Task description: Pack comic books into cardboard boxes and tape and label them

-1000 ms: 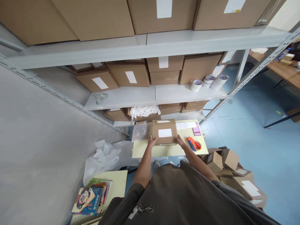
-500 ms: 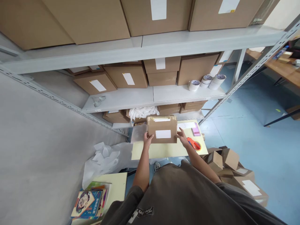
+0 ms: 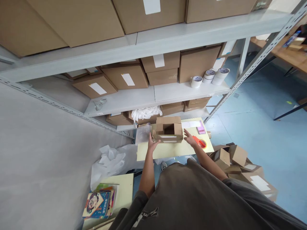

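A small cardboard box (image 3: pixel 169 139) stands on the pale yellow table (image 3: pixel 160 154), its top flaps raised and its dark inside showing. At its left front corner is my left hand (image 3: pixel 153 143), thumb and fingers spread; whether it touches the cardboard I cannot tell. My right hand (image 3: pixel 189 138) hovers just off the box's right side, fingers apart and holding nothing. Close by the right hand lies a red tape dispenser (image 3: pixel 199 142). Left of the box is a book under a clear plastic sleeve (image 3: pixel 143 133).
Metal shelving (image 3: pixel 134 103) with cartons rises in front, with white tape rolls (image 3: pixel 196 82) on a middle shelf. Empty-looking cartons (image 3: pixel 236 163) are heaped on the floor at right. Books (image 3: pixel 98 204) are stacked on a low table at left, near crumpled white plastic (image 3: pixel 107 163).
The box was held between both hands with its labelled face toward me. Now it stands with its opening upward, and both hands have let go and spread. The view has shifted slightly.
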Tool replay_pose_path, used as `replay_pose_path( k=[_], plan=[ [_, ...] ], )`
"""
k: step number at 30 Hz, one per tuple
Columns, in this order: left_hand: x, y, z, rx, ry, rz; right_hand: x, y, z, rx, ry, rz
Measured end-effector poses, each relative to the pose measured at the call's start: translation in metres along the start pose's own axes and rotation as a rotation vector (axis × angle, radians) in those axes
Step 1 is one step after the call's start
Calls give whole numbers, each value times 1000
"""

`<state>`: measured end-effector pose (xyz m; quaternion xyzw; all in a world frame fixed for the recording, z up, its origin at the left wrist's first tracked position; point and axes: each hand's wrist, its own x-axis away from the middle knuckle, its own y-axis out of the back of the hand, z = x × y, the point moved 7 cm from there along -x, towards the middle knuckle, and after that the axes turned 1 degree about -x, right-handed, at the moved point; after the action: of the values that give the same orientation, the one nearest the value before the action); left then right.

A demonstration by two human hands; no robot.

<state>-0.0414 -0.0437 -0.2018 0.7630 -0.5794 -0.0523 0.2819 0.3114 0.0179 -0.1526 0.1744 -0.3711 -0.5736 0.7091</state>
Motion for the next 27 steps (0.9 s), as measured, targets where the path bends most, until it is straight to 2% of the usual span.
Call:
replay_pose_path(
  k=[2,4,7,10,13,17,20,23,27],
  plan=[
    [-2,17,-19,-87,-65,-43,-11,4,7,-93,39,12],
    [-7,26,-42,-144,-148,-76,-22,6,22,-222,97,9],
    [-16,18,-74,-231,-265,-7,-39,-1,52,-316,186,28],
    [-23,3,-86,-365,-296,91,-50,-19,79,-246,271,122],
    [-25,-2,-74,-468,-247,143,-56,-36,90,-117,323,184],
    [-17,-4,-41,-487,-158,213,-53,-54,90,81,377,258],
    [-7,-11,-17,-425,-101,248,-49,-61,80,251,310,247],
    [3,-24,-3,-360,-65,281,-44,-55,65,306,214,156],
    [9,-33,-1,-364,-87,202,-30,-33,38,223,209,22]
  ],
)
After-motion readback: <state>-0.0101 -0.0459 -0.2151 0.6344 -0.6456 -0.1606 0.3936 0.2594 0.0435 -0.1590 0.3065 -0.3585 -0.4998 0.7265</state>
